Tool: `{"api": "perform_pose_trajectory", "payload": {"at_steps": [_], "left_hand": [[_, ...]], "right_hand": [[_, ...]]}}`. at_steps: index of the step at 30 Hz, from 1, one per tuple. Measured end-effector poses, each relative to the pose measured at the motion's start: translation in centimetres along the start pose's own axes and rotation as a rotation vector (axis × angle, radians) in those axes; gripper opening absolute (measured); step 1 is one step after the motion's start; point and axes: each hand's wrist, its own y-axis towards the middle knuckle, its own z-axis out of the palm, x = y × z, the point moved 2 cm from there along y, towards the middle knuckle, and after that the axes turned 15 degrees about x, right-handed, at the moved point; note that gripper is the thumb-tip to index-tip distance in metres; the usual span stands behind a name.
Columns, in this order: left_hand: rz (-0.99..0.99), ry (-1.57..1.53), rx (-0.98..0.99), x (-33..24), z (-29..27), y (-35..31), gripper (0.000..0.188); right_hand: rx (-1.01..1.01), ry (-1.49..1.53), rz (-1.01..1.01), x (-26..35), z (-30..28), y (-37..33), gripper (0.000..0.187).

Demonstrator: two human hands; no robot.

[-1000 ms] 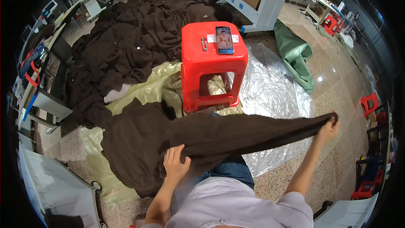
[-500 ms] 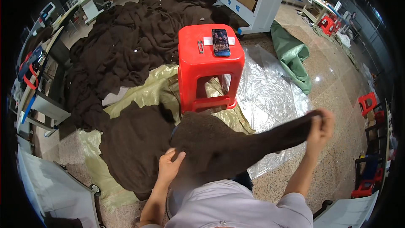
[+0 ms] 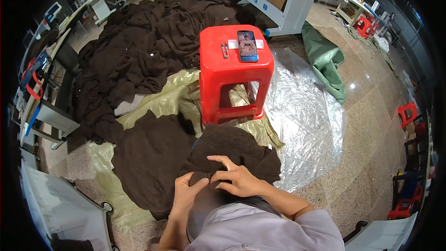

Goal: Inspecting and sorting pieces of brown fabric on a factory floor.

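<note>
Dark brown knitted cloth (image 3: 232, 143) lies across my lap, its fold gathered between my hands. My left hand (image 3: 186, 193) pinches an edge of it between thumb and fingers. Close beside it, my right hand (image 3: 241, 181) reaches in from the right, palm down. Its thumb and forefinger come together on the cloth, while another finger stretches out over the fabric. What lies under the right fingertips is partly hidden. Another rounded piece of brown cloth (image 3: 151, 162) spreads out to the left, next to the one I hold.
A red plastic stool (image 3: 214, 72) stands ahead, bearing a phone (image 3: 247, 46) and small thread snips (image 3: 225, 51). Behind it on the left is a large brown cloth heap (image 3: 134, 42). Clear plastic sheeting (image 3: 306, 125) and yellowish sheeting (image 3: 104, 162) cover the floor. A wheeled white panel (image 3: 65, 204) stands left.
My right hand has come from far right back to the middle beside my left hand. The cloth it held stretched out to the right now lies bunched on my lap.
</note>
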Motion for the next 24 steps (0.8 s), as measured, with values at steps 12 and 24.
{"api": "perform_pose_trajectory", "payload": {"at_steps": [12, 24], "left_hand": [[-0.03, -0.078, -0.031, 0.5, -0.5, 0.2, 0.013], [0.248, -0.045, -0.39, 4.0, -0.3, 4.2, 0.014]], "right_hand": [[0.075, -0.008, -0.032, 0.6, -1.4, 0.1, 0.02], [0.009, -0.186, -0.167, 1.6, 1.1, 1.7, 0.021]]}}
